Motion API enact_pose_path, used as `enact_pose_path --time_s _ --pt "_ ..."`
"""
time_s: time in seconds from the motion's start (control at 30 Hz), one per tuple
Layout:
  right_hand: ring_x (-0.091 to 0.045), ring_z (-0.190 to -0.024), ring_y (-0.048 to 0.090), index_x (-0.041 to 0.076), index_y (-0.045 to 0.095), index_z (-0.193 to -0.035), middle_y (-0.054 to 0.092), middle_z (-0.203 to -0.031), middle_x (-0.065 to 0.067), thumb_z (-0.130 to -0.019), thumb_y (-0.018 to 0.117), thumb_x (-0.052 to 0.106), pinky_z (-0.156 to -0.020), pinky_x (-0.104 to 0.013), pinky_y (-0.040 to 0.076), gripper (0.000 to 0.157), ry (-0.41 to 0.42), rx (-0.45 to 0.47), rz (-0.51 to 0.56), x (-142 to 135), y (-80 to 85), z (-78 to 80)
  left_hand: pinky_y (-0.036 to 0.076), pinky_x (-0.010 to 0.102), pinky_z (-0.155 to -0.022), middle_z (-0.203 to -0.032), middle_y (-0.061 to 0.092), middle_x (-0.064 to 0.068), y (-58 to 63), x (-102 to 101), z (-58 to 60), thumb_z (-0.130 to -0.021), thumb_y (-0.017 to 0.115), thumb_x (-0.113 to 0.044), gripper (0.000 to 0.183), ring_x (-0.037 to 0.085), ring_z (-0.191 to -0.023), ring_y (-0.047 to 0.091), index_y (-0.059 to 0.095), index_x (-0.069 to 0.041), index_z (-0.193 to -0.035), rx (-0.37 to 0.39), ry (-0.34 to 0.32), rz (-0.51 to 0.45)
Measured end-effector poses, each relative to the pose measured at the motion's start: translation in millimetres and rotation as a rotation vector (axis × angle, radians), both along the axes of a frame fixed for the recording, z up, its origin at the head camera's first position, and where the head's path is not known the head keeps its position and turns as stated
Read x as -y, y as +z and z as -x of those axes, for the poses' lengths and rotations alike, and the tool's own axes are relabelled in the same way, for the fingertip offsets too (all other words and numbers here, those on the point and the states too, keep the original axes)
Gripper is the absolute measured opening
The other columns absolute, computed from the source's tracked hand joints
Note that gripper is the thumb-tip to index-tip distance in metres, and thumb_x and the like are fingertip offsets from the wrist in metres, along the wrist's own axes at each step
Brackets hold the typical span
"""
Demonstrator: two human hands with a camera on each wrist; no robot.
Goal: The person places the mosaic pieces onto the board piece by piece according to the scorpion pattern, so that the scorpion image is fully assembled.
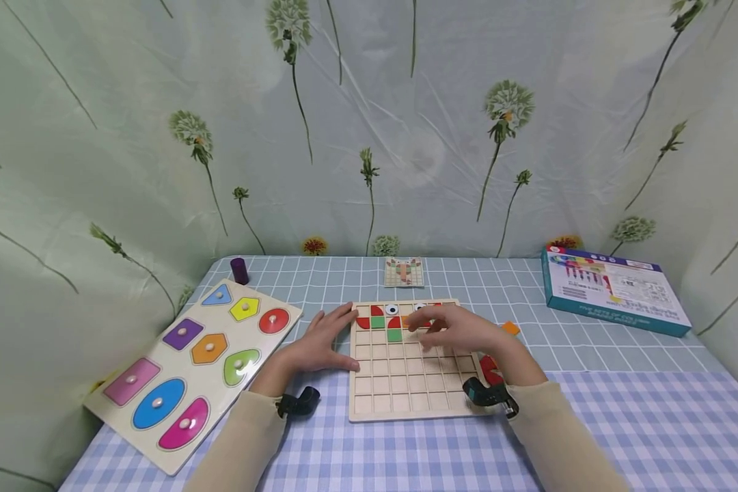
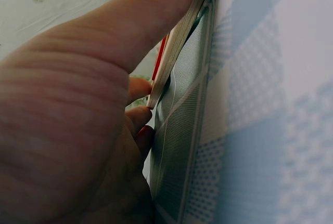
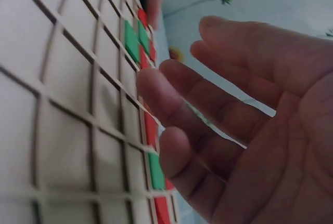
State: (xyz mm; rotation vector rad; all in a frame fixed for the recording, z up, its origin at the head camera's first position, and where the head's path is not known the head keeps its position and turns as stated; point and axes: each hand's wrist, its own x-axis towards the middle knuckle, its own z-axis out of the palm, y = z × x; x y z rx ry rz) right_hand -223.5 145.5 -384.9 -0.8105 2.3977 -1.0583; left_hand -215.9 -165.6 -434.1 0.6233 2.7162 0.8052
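A wooden grid board (image 1: 384, 386) lies before me, its far rows partly filled with red, green, orange and eye tiles. Among them are an eye tile (image 1: 391, 309) and a green tile (image 1: 395, 335). Against the board's left edge my left hand (image 1: 313, 347) rests, thumb and fingers spread; the left wrist view shows its fingers at the board's side. Over the right part of the filled rows hovers my right hand (image 1: 467, 331), fingers loosely bent, with nothing between them in the right wrist view. It hides some tiles there.
Left of the board lies a knobbed shape puzzle (image 1: 212, 372), with a purple cylinder (image 1: 239, 271) behind it. A pattern card (image 1: 404, 273) stands beyond the board. On the right are a loose orange tile (image 1: 511, 329), red pieces (image 1: 490, 369) and a flat box (image 1: 615, 290).
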Motion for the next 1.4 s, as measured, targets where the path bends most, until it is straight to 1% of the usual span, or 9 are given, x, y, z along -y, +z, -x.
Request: enact_pose_path --time_s 0.1,0.3,0.47,0.63,0.83,1.03,1.17,1.27,1.4 --pt "-0.025 -0.111 0.064 0.009 0.063 -0.133 0.067 -0.128 -0.012 -0.096 0.065 0.015 -0.092 -0.037 0.054 0.037 -0.019 -0.005 -0.006 -10 3.3 2.8 0.001 0.057 -0.126 -0.169 0.016 0.005 -0.5 0 0.6 -0.075 0.084 -0.048 0.105 0.029 -0.157 0.014 0.029 -0.016 -0.159 -0.007 -0.005 0.001" --pt "-0.025 -0.110 0.062 0.012 0.060 -0.136 0.067 -0.126 -0.011 -0.096 0.066 0.013 -0.092 -0.041 0.055 0.041 -0.073 0.022 -0.076 -31 8.7 7.6 -0.001 0.056 -0.127 -0.170 0.015 0.004 -0.3 1 1.5 -0.075 0.084 -0.049 0.105 0.027 -0.157 0.013 0.028 -0.017 -0.159 0.001 -0.003 0.006" --pt "-0.027 -0.109 0.064 0.011 0.059 -0.136 0.066 -0.125 -0.013 -0.092 0.068 0.013 -0.091 -0.044 0.058 0.045 -0.117 0.032 -0.127 -51 10.8 11.1 -0.001 0.057 -0.126 -0.169 0.016 0.006 -0.3 1 1.0 -0.076 0.084 -0.048 0.105 0.029 -0.157 0.014 0.029 -0.015 -0.159 -0.005 -0.011 0.000" --pt "-0.026 -0.106 0.061 0.016 0.061 -0.134 0.064 -0.125 -0.012 -0.087 0.073 0.017 -0.083 -0.038 0.059 0.048 -0.178 0.038 -0.175 -71 10.2 12.7 -0.001 0.057 -0.127 -0.169 0.016 0.006 -1.3 0 1.6 -0.076 0.083 -0.049 0.104 0.029 -0.157 0.014 0.029 -0.015 -0.159 -0.008 -0.016 0.000" --pt "-0.023 -0.098 0.059 0.016 0.063 -0.131 0.062 -0.123 -0.015 -0.086 0.076 0.016 -0.078 -0.032 0.058 0.047 -0.210 0.018 -0.181 -94 6.6 13.9 -0.001 0.056 -0.127 -0.169 0.015 0.005 -2.7 0 2.2 -0.076 0.083 -0.049 0.105 0.029 -0.157 0.014 0.028 -0.015 -0.159 -0.010 -0.014 0.007" --pt "-0.024 -0.101 0.057 0.014 0.064 -0.130 0.063 -0.120 -0.015 -0.088 0.073 0.014 -0.078 -0.031 0.054 0.043 -0.211 -0.004 -0.179 -113 -0.5 15.1 -0.001 0.056 -0.127 -0.169 0.016 0.005 -2.2 0 1.0 -0.076 0.084 -0.048 0.105 0.028 -0.157 0.014 0.028 -0.015 -0.159 -0.010 -0.008 0.004" --pt "-0.028 -0.107 0.055 0.014 0.065 -0.128 0.063 -0.122 -0.016 -0.086 0.072 0.010 -0.084 -0.037 0.055 0.042 -0.222 0.002 -0.192 -122 -6.1 15.8 -0.001 0.055 -0.127 -0.170 0.015 0.003 -1.8 0 0.4 -0.076 0.084 -0.048 0.105 0.026 -0.157 0.013 0.028 -0.018 -0.159 -0.001 0.001 0.015" --pt "-0.032 -0.111 0.054 0.015 0.066 -0.127 0.060 -0.127 -0.019 -0.084 0.073 0.007 -0.088 -0.044 0.056 0.044 -0.233 0.018 -0.206 -127 -10.0 16.2 -0.001 0.055 -0.127 -0.170 0.015 0.003 -1.7 0 0.0 -0.076 0.084 -0.048 0.105 0.026 -0.157 0.013 0.028 -0.017 -0.159 -0.002 0.002 0.015" --pt "-0.034 -0.112 0.052 0.017 0.067 -0.125 0.054 -0.133 -0.021 -0.081 0.074 0.006 -0.088 -0.045 0.055 0.046 -0.239 0.030 -0.218 -131 -13.3 16.3 -0.001 0.056 -0.127 -0.170 0.015 0.003 -1.4 0 -0.2 -0.075 0.084 -0.047 0.105 0.027 -0.157 0.014 0.029 -0.017 -0.159 -0.008 0.001 0.008"
